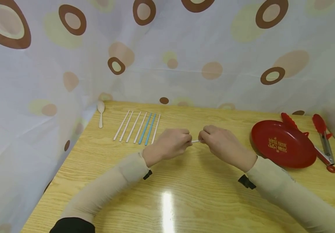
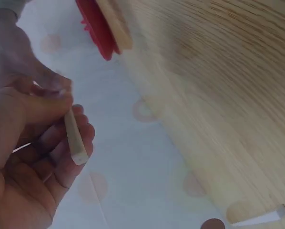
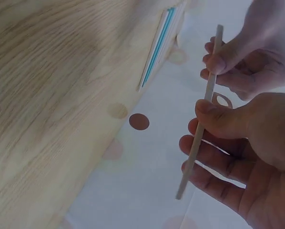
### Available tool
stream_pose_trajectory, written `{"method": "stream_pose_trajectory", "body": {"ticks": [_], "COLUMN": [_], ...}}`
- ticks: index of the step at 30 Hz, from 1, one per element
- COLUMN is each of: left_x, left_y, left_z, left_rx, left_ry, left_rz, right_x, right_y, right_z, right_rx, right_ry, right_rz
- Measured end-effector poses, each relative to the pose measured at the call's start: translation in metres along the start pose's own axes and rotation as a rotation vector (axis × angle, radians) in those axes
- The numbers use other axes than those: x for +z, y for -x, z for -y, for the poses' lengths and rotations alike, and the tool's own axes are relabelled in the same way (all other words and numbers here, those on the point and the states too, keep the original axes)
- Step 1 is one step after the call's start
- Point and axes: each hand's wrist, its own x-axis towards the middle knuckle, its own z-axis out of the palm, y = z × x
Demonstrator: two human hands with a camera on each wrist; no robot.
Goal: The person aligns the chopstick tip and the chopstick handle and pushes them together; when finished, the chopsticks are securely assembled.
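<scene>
Both hands hold one pale chopstick (image 1: 195,141) above the table, close together near the middle. My left hand (image 1: 171,142) pinches it between thumb and fingers. In the left wrist view the squared end of the chopstick (image 2: 75,138) sticks out past the left thumb. My right hand (image 1: 220,142) pinches it farther along, its thumb on top and fingers beneath in the right wrist view. Left of the hands, several white chopsticks (image 1: 134,127) and two blue chopsticks (image 1: 145,129) lie side by side in a slanted row. The rightmost white chopstick (image 1: 156,128) is nearest my left hand.
A pale spoon (image 1: 101,113) lies at the table's back left corner. On the right, a red oval plate (image 1: 284,142) with gold characters overlaps red-tipped metal tongs (image 1: 326,142). A white patterned curtain (image 1: 185,64) hangs along the back and sides of the wooden table (image 1: 132,207).
</scene>
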Motion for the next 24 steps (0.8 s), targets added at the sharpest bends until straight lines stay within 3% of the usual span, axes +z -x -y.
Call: {"method": "stream_pose_trajectory", "body": {"ticks": [4,9,17,24], "left_x": [-0.002,0.000,0.001,0.004], "left_y": [-0.004,-0.003,-0.002,0.001], "left_z": [-0.007,-0.008,-0.003,0.007], "left_rx": [-0.071,-0.120,-0.171,-0.277], "left_ry": [0.006,0.076,0.224,0.435], "left_rz": [0.084,0.117,0.136,0.137], "right_x": [0.003,0.007,0.010,0.014], "right_y": [0.002,0.000,-0.014,-0.027], "right_z": [-0.001,-0.004,-0.008,-0.014], "right_rx": [-0.025,-0.064,-0.093,-0.124], "right_ry": [0.044,0.046,0.017,-0.045], "right_rz": [0.015,0.014,0.002,-0.021]}}
